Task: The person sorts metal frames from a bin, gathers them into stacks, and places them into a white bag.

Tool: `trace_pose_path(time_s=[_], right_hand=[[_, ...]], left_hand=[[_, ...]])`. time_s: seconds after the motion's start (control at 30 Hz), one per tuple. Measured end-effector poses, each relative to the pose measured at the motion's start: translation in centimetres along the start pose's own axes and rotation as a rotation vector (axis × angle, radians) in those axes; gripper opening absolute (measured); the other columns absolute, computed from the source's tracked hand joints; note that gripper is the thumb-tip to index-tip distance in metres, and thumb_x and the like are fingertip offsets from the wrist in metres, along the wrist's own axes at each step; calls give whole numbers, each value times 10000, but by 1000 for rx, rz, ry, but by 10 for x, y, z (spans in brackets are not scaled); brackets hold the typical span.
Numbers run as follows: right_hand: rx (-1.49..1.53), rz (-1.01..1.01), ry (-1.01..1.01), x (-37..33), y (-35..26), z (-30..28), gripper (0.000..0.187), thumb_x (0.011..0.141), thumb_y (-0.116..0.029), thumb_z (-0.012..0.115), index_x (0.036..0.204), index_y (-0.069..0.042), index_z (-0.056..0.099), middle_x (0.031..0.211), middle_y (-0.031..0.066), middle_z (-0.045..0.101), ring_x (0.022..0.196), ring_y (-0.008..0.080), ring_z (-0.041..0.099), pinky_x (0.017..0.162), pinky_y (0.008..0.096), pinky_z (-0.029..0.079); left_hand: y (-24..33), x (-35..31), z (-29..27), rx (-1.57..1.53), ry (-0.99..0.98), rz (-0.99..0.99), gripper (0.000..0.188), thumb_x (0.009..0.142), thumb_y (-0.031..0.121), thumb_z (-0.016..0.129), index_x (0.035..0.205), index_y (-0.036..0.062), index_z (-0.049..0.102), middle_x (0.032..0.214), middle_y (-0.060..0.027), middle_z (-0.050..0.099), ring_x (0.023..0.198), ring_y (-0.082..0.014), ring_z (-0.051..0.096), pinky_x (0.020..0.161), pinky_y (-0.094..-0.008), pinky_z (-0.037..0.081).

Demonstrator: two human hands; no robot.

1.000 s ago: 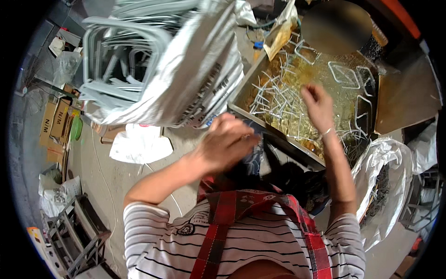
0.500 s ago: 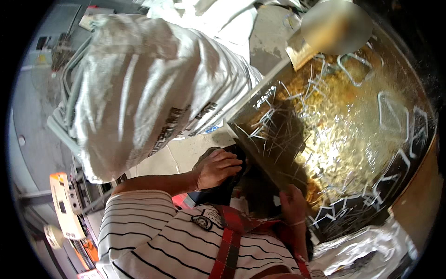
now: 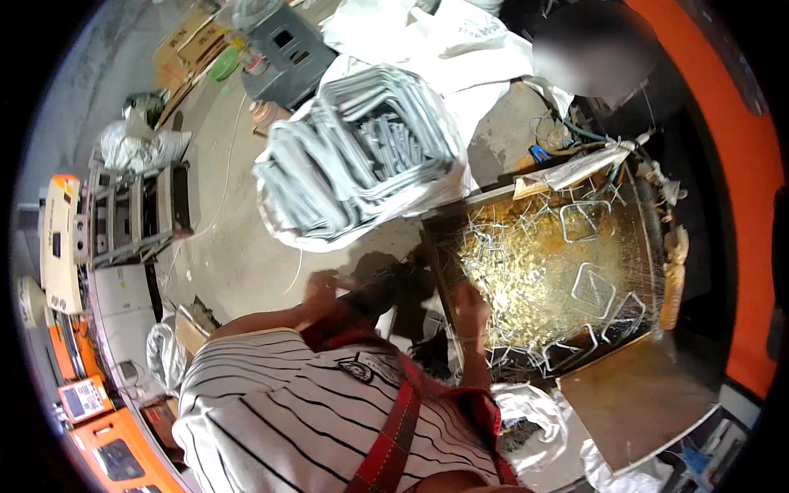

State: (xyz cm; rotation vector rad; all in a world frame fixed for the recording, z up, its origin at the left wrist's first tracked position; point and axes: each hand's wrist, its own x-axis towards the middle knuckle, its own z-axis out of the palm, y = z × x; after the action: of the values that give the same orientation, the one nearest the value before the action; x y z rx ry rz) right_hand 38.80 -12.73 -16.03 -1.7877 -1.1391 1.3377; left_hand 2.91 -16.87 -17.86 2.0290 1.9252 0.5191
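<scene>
My left hand [image 3: 320, 287] is smeared by motion over the floor, left of the tray, so its fingers are unclear. My right hand [image 3: 471, 308] is at the left edge of a wide metal tray [image 3: 445, 289]; blur hides how its fingers lie. Yellowish, shiny liquid covers part of the tray. Bent wire pieces lie in it, among them a squarish wire frame [image 3: 593, 291] and several thin loose pieces at the edges. Beyond my left hand, a white sack [image 3: 322, 245] stands packed with grey bent metal frames [image 3: 308, 177].
A brown board [image 3: 637, 403] lies at the tray's near right side. White sheeting [image 3: 427, 37] is spread at the far side. A dark plastic stool [image 3: 289, 56] is at the far left, with a metal rack [image 3: 131, 214] nearer. An orange machine panel [image 3: 723, 164] bounds the right.
The view has shifted. The sack, earlier seen as a tall white side, now shows its open top and grey frames. My left hand has moved leftward from the tray; my right stays by its edge.
</scene>
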Motion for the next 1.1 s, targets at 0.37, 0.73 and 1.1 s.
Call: trace_pose_path(time_s=[0.37, 0.73, 1.1], right_hand=[[-315, -406, 65, 158, -272, -17, 340, 752, -218, 623, 997, 12, 570, 808, 142, 616, 689, 201, 571, 662, 288, 450], [-97, 31, -186, 229, -266, 9, 122, 715, -23, 569, 821, 17, 614, 693, 28, 605, 586, 70, 511, 559, 217, 426], [-42, -166, 265, 273, -289, -8, 279, 729, -204, 520, 741, 62, 605, 619, 109, 563, 580, 183, 520, 554, 307, 395]], left_hand=[[-38, 146, -140, -794, 193, -831, 267, 779, 270, 618, 859, 16, 598, 676, 41, 509, 586, -65, 431, 561, -218, 373], [-51, 152, -140, -768, -122, -802, 244, 847, 173, 489, 988, -24, 512, 860, -75, 576, 771, -167, 553, 672, -285, 461], [-10, 231, -181, -214, -63, -486, 188, 662, 33, 555, 811, 17, 443, 726, -190, 556, 748, -387, 554, 608, -407, 429]])
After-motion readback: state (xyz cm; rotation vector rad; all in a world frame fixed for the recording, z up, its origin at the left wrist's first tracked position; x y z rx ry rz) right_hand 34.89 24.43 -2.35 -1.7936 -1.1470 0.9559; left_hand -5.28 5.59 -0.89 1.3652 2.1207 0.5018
